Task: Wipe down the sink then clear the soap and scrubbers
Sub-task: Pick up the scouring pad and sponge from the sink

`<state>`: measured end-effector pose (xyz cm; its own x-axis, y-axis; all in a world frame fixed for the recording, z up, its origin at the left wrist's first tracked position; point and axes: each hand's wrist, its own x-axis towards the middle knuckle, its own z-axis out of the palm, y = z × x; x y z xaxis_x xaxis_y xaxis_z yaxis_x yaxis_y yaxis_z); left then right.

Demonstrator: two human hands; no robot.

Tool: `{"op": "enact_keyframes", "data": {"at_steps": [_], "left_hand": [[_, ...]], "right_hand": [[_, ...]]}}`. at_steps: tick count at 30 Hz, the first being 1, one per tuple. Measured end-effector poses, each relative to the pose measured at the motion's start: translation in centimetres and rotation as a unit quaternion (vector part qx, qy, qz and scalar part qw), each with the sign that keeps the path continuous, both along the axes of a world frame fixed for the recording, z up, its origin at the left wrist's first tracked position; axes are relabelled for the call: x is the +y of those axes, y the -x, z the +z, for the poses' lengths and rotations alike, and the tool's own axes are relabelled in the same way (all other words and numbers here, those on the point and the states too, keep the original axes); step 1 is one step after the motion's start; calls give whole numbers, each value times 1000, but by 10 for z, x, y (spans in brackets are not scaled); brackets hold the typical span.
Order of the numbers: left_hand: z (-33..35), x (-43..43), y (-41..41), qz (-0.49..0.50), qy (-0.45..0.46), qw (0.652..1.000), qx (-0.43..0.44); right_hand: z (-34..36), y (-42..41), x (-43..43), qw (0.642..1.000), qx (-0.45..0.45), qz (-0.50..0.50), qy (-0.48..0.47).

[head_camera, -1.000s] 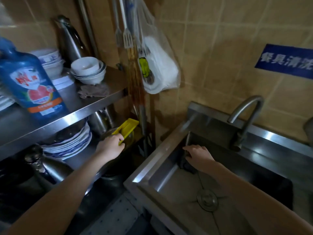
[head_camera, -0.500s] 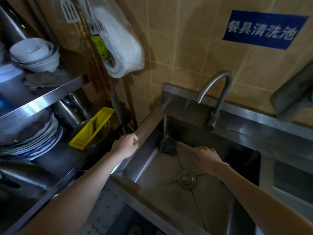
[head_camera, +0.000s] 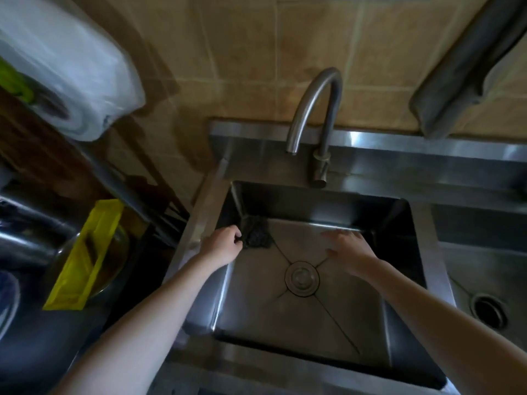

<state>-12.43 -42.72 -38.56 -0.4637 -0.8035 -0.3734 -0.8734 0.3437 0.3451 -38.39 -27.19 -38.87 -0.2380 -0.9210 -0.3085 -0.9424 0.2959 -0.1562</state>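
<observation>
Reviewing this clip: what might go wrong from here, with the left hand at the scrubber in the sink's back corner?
1. The left hand pinches only the near edge of the scrubber, so it may slip back into the sink when lifted.
2. The right hand is open and holds no cloth; if clearing starts now, the wipe-down may get skipped.

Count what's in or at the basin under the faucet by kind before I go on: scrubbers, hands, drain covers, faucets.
Scrubbers: 1, the dark scrubber in the back-left corner.
Hands: 2, left hand pinching it, right hand open over the basin floor.
Drain covers: 1, the drain cover at centre.
Faucets: 1, the faucet behind the basin.
Total: 5.
</observation>
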Motion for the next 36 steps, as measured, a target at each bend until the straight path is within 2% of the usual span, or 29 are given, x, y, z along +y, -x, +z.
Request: {"op": "enact_keyframes", "data": {"at_steps": [12,21,30,33,36], "left_hand": [[-94,-54,44,-60,-34,996,-55],[-162,-79,78,-41,-5,995,-93],[-205,-92,95,59,-81,986,-136],[-214,-87,98,55,-94,984,-145],[-222,-82,101,32,-65,982,-172]], "right_hand": [[-80,-16,-20,984,-96,-150,-28],[-133,-5,-36,962,-142,-233,-17],[-169,5,-33,926,-205,-314,-39],[-170,8,-27,921,-217,-321,-33],[-165,10,-18,919,-221,-327,-17]]}}
